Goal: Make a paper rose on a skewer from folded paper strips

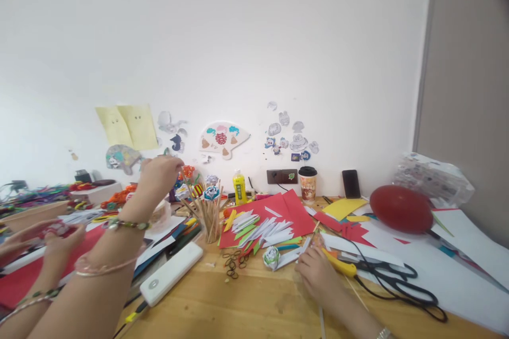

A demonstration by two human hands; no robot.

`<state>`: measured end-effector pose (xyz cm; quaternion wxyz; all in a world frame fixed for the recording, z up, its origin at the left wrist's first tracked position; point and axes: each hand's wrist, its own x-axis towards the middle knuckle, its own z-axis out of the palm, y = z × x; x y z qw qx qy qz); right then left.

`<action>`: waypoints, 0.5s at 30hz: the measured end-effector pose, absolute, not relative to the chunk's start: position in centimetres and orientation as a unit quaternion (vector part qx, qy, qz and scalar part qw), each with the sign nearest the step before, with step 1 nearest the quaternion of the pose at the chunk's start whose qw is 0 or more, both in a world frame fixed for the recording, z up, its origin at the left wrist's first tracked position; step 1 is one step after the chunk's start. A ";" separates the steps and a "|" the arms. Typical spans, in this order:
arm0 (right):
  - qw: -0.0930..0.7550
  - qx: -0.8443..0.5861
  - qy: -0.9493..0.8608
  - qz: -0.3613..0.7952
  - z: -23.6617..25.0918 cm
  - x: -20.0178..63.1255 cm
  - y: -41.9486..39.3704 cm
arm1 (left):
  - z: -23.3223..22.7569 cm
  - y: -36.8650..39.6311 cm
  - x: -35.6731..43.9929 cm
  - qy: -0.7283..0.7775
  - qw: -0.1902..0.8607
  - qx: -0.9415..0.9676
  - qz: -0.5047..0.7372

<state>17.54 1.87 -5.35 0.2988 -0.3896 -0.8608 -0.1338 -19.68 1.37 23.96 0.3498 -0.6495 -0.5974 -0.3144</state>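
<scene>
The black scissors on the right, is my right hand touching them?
Apart. The head view shows the right hand resting on the wooden table by white paper strips, with yellow-handled pliers between it and the black scissors.

free: bare wood (254, 307) front centre | blocked: stick cup (210, 222), power bank (170, 274), scissors (393, 278)

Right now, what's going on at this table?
A person sits at a wooden craft table. Their left hand reaches up to the stick-mounted paper flowers standing in a cup, fingers pinched by a stick top; whether the grip has closed is unclear. Their right hand rests on the table by a paper flower and white strips. Another person's hands work at far left.
</scene>
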 end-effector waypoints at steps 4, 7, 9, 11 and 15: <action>0.306 -0.388 -0.861 -0.123 -5.4 17.5 1.9 | 26.8 -2.4 -17.9 -0.594 0.395 -0.612 -0.341; 0.307 -0.393 -0.860 -0.107 -5.2 17.4 1.7 | 28.1 -5.9 -15.0 -0.537 0.423 -0.615 -0.393; 0.322 -0.395 -0.858 -0.068 -4.8 17.3 1.3 | 28.0 -7.8 -12.8 -0.515 0.451 -0.607 -0.405; 0.373 -0.393 -0.840 0.013 -4.0 17.3 0.9 | 26.7 -8.6 -10.8 -0.497 0.441 -0.600 -0.446; 0.555 -0.357 -0.680 0.321 -1.2 17.7 0.5 | 19.3 -6.9 -7.3 -0.467 0.247 -0.595 -0.606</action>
